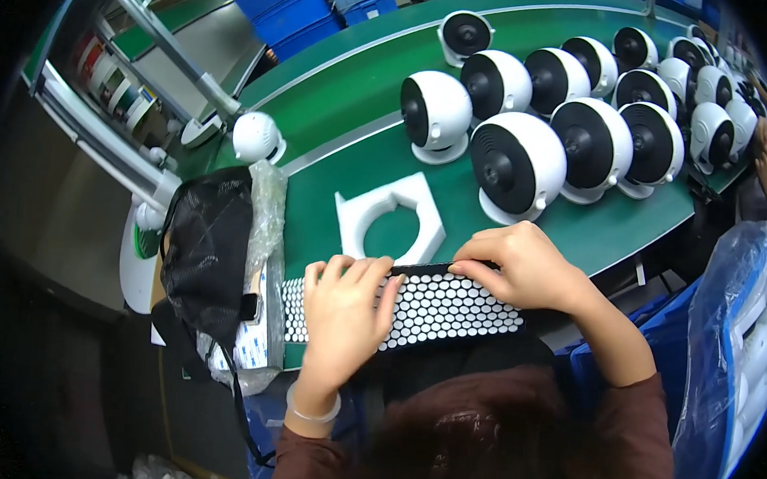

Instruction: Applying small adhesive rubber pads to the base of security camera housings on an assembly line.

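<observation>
Fingers [375, 272] bent, beside a black bag [209, 256], the left hand [342, 320] partly hides a white-dotted sheet [449, 308] at the green table [315, 184], grip unclear; foam cutout [429, 203] beyond; right hand [521, 266] pinches the sheet's far edge, near round white-and-black devices [548, 166].

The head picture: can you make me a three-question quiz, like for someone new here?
1. True or false: the right hand is inside the black bag.
2. What shape is the hole in the white frame on the table?
A. Square
B. Round
C. Star
3. Fill in the word: the pale band is on the ____ wrist.

Key: 1. False, it is at the top edge of the dotted sheet. 2. B. 3. Left.
</observation>
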`<state>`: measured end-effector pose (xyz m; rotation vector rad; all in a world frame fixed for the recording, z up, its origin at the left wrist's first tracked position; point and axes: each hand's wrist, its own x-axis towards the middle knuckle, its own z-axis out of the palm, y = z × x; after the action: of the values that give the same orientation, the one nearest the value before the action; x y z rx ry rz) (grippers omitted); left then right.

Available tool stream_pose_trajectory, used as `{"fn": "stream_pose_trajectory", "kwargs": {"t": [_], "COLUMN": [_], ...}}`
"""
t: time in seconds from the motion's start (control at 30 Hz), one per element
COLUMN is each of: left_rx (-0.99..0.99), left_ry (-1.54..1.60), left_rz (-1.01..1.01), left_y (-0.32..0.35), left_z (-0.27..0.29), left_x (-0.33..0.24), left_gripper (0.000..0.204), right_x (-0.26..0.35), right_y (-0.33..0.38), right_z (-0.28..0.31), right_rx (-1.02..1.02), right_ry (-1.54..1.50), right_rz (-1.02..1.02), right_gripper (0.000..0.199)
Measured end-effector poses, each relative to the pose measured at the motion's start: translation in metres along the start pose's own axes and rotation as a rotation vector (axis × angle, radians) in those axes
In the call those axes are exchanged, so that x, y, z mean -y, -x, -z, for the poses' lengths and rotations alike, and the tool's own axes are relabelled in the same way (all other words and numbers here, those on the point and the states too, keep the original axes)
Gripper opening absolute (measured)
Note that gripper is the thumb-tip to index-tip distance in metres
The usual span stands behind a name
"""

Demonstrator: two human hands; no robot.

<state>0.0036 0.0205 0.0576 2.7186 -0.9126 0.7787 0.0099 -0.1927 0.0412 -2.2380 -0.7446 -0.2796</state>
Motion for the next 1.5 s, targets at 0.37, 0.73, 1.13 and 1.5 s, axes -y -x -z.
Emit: {"fn": "stream_pose_trajectory", "kwargs": {"t": [0.37,0.73,1.13,1.5], "left_rx": [0.167,0.059,-0.029,-0.119], "left_ry": [0.811,0.747,0.503,0.537], "left_rz": [0.167,0.230,0.224,0.296], "left_y": [0.025,0.032,0.043,0.048], "left_z": [-0.028,-0.037,-0.052,-0.061], "left_x": [0.014,0.016,0.012,0.001], "left_gripper": [0.009,0.011,0.008,0.012], "right_x": [-0.004,0.074,-0.032,-0.088], "right_y": [0.054,-0.036,-0.315,-0.374], "right_z": [-0.001,0.008,-0.144,-0.182], "right_rx": [0.070,-0.009,-0.085,-0.563], "right_ry": [-0.171,0.128,0.548,0.413], "right_rz": [-0.341,0.012,-0.042,0.170], "right_gripper": [0.012,0.045,0.104,0.099]}}
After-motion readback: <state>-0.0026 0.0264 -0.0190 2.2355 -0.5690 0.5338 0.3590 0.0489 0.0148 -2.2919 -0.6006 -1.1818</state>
